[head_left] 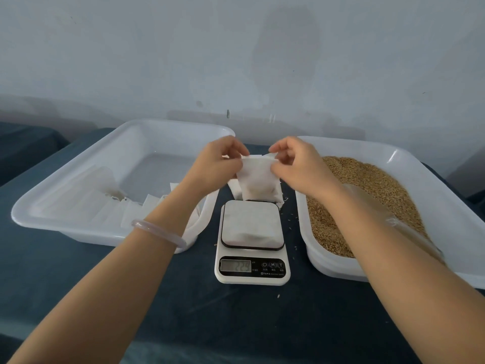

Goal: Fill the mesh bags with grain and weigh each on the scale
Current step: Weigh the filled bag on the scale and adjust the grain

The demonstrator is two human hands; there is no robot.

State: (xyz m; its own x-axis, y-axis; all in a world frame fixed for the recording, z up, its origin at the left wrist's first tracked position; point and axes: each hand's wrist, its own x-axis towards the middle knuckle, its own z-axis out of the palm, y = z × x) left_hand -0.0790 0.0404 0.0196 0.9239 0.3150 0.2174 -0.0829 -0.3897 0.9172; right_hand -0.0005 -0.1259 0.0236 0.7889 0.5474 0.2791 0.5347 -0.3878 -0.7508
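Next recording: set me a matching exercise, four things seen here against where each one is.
Things:
1 mesh bag
2 scale
3 grain
4 bracelet

Places:
A in the right tray
B round the left wrist
C pinched by left hand and right hand
D between left tray and right tray

Pairs: 1-C; 2-D; 3-A; 4-B

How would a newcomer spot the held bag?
Find the scale beside the grain tub. Beyond it, left hand and right hand pinch a mesh bag by its top. The other bag lies on the scale; this one is upright.
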